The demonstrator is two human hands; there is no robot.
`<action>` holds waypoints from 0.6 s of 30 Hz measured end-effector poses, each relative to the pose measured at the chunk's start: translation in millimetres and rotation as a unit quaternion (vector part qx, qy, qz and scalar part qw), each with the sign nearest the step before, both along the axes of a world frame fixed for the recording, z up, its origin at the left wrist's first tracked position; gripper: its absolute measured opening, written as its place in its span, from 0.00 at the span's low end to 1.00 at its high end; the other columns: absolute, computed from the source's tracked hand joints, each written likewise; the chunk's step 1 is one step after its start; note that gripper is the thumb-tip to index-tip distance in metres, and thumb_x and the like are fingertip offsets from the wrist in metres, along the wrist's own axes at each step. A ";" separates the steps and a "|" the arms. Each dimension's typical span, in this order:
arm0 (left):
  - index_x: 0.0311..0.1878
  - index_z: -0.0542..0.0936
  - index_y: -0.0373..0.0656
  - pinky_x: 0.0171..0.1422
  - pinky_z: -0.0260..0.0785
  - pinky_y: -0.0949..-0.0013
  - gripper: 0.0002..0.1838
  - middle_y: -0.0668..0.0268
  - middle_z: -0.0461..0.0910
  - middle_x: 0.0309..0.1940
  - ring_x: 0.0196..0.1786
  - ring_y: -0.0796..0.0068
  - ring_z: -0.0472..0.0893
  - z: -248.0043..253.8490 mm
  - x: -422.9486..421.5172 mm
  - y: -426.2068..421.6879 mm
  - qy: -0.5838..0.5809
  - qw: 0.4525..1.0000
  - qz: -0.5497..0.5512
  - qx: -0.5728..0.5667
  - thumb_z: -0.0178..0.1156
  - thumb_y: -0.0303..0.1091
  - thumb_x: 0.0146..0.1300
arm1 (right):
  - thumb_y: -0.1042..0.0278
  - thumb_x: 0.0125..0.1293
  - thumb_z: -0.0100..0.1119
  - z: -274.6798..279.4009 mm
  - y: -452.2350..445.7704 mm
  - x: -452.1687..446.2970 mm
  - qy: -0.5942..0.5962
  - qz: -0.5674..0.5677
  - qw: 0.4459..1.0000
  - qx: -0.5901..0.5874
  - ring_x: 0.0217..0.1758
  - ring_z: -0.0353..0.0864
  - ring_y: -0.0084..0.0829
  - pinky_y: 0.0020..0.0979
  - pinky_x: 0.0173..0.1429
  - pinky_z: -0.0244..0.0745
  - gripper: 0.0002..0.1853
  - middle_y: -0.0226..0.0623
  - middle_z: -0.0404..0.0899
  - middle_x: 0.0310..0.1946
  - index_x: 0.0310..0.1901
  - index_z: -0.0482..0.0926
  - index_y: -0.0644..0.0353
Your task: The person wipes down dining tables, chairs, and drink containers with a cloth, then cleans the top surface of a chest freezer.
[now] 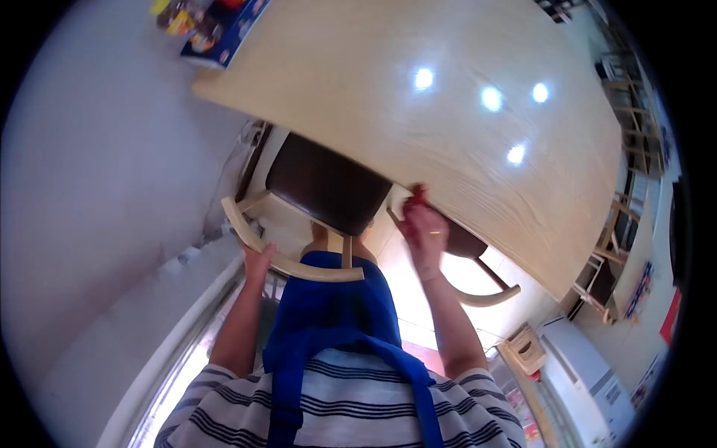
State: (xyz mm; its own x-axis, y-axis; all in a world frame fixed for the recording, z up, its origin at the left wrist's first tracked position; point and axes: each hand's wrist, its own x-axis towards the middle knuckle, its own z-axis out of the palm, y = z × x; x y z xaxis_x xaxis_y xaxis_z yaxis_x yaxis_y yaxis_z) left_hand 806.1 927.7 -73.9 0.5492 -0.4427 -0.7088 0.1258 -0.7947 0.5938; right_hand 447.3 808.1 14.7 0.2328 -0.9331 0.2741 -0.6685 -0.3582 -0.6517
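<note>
My left hand (259, 257) is closed around the curved wooden backrest (291, 266) of a chair with a dark brown seat (325, 183). That chair stands in front of my body, its seat partly under the table edge. My right hand (426, 230), with a ring on one finger, is at the edge of the pale wooden table (336, 67). Its fingers look curled, and something small and dark red (417, 196) shows at their tips, too blurred to name. Below this hand is a second chair (489, 299), with its seat partly hidden by the table.
A dark blue box (224, 45) with colourful packets sits on the table's far left corner. A white wall (97, 149) runs along the left. Wooden shelves or chairs (635, 127) line the far right, and a white appliance (586, 373) stands at the lower right.
</note>
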 end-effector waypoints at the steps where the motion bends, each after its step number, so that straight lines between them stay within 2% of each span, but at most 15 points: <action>1: 0.60 0.54 0.35 0.42 0.71 0.65 0.42 0.51 0.69 0.48 0.46 0.62 0.74 -1.5 4.8 6.3 -0.063 0.997 -0.036 -0.015 0.67 0.41 0.47 | 0.77 0.40 0.61 -17.3 6.4 29.0 0.000 0.099 0.987 0.123 0.46 0.75 0.42 0.40 0.50 0.69 0.23 0.40 0.76 0.44 0.44 0.73 0.57; 2: 0.63 0.52 0.35 0.49 0.69 0.64 0.44 0.50 0.68 0.50 0.48 0.61 0.73 -2.8 11.6 8.2 -0.127 0.989 -0.074 -0.030 0.66 0.42 0.49 | 0.74 0.42 0.63 -12.6 6.5 62.6 0.058 0.178 0.978 0.097 0.51 0.72 0.42 0.41 0.53 0.68 0.24 0.40 0.73 0.49 0.46 0.73 0.57; 3: 0.63 0.52 0.35 0.49 0.69 0.64 0.44 0.50 0.68 0.50 0.48 0.61 0.73 1.9 17.5 0.7 -0.129 0.989 -0.065 -0.019 0.66 0.42 0.49 | 0.73 0.44 0.62 -32.2 3.7 84.2 0.046 0.267 0.956 0.115 0.55 0.68 0.42 0.40 0.57 0.66 0.26 0.40 0.69 0.53 0.50 0.71 0.57; 5: 0.64 0.52 0.36 0.56 0.63 0.65 0.41 0.50 0.67 0.52 0.51 0.59 0.71 23.4 17.1 -27.6 -0.145 0.983 -0.027 -0.106 0.63 0.41 0.53 | 0.71 0.46 0.61 -101.8 -18.6 111.0 0.060 0.307 0.939 0.145 0.56 0.67 0.45 0.38 0.59 0.65 0.27 0.40 0.68 0.55 0.52 0.70 0.58; 6: 0.63 0.54 0.37 0.54 0.63 0.65 0.35 0.53 0.69 0.49 0.48 0.61 0.72 22.6 13.4 -36.7 -0.265 0.952 -0.102 -0.117 0.60 0.37 0.56 | 0.69 0.48 0.60 -123.3 -38.9 121.1 0.104 0.247 0.953 0.141 0.56 0.67 0.47 0.39 0.59 0.65 0.27 0.42 0.68 0.56 0.54 0.69 0.58; 7: 0.63 0.54 0.37 0.54 0.63 0.65 0.35 0.53 0.69 0.49 0.48 0.61 0.72 19.2 12.7 -43.1 -0.272 0.951 -0.091 -0.116 0.60 0.37 0.56 | 0.68 0.50 0.59 -146.9 -64.0 129.7 0.148 0.185 0.962 0.133 0.56 0.66 0.48 0.39 0.59 0.65 0.27 0.44 0.67 0.56 0.55 0.68 0.57; 8: 0.63 0.55 0.37 0.53 0.64 0.66 0.34 0.55 0.71 0.47 0.47 0.64 0.73 18.6 10.3 -40.9 -0.209 0.971 -0.034 -0.114 0.59 0.35 0.56 | 0.64 0.57 0.54 -163.3 -93.3 138.4 0.081 0.100 0.978 0.165 0.62 0.63 0.44 0.40 0.64 0.59 0.26 0.47 0.65 0.58 0.58 0.66 0.57; 9: 0.62 0.56 0.37 0.52 0.64 0.67 0.33 0.57 0.73 0.44 0.45 0.66 0.73 18.5 6.5 -38.8 -0.143 0.984 0.025 -0.108 0.59 0.34 0.56 | 0.60 0.61 0.50 -235.9 -124.6 130.2 0.155 0.059 0.982 0.093 0.60 0.65 0.46 0.39 0.65 0.59 0.23 0.49 0.67 0.56 0.57 0.67 0.59; 10: 0.60 0.57 0.36 0.50 0.65 0.70 0.30 0.61 0.74 0.39 0.42 0.73 0.74 18.9 3.5 -39.4 -0.155 0.980 0.042 -0.119 0.58 0.30 0.56 | 0.59 0.61 0.50 -279.4 -158.4 130.5 0.104 0.035 0.983 0.149 0.58 0.67 0.47 0.40 0.63 0.61 0.22 0.49 0.69 0.54 0.55 0.69 0.60; 11: 0.60 0.57 0.36 0.50 0.65 0.70 0.30 0.61 0.74 0.39 0.42 0.73 0.74 20.3 2.3 -39.7 -0.155 0.981 0.051 -0.106 0.58 0.30 0.56 | 0.58 0.62 0.49 -320.8 -192.0 131.6 0.051 0.006 0.978 0.200 0.55 0.69 0.48 0.41 0.60 0.63 0.20 0.50 0.71 0.52 0.52 0.71 0.62; 14: 0.63 0.54 0.37 0.48 0.70 0.72 0.30 0.60 0.71 0.42 0.43 0.71 0.76 28.9 -0.8 -42.0 -0.095 0.984 0.077 -0.128 0.53 0.20 0.58 | 0.64 0.58 0.54 -314.7 -169.0 199.1 0.169 0.004 0.982 -0.085 0.49 0.72 0.50 0.45 0.56 0.65 0.20 0.51 0.71 0.50 0.51 0.69 0.64; 15: 0.63 0.54 0.37 0.48 0.70 0.72 0.30 0.60 0.71 0.42 0.43 0.71 0.76 28.4 -1.4 -42.6 -0.093 0.985 0.084 -0.121 0.53 0.20 0.58 | 0.66 0.55 0.57 -295.5 -151.4 228.6 0.142 0.029 0.986 -0.083 0.49 0.71 0.50 0.44 0.57 0.65 0.21 0.52 0.71 0.49 0.50 0.69 0.63; 16: 0.63 0.54 0.37 0.47 0.70 0.72 0.30 0.60 0.71 0.42 0.43 0.70 0.77 27.9 -1.8 -43.2 -0.099 0.983 0.090 -0.125 0.54 0.20 0.58 | 0.64 0.54 0.58 -303.9 -123.6 244.5 0.166 0.096 0.981 0.041 0.55 0.68 0.48 0.43 0.60 0.63 0.21 0.49 0.69 0.52 0.49 0.71 0.61; 18: 0.63 0.54 0.37 0.47 0.70 0.72 0.31 0.59 0.71 0.43 0.43 0.70 0.77 27.8 -3.4 -42.3 -0.103 0.982 0.100 -0.124 0.54 0.21 0.58 | 0.67 0.52 0.57 -270.4 -74.3 280.8 0.144 0.251 0.951 0.112 0.60 0.63 0.47 0.42 0.62 0.60 0.21 0.41 0.64 0.58 0.50 0.72 0.57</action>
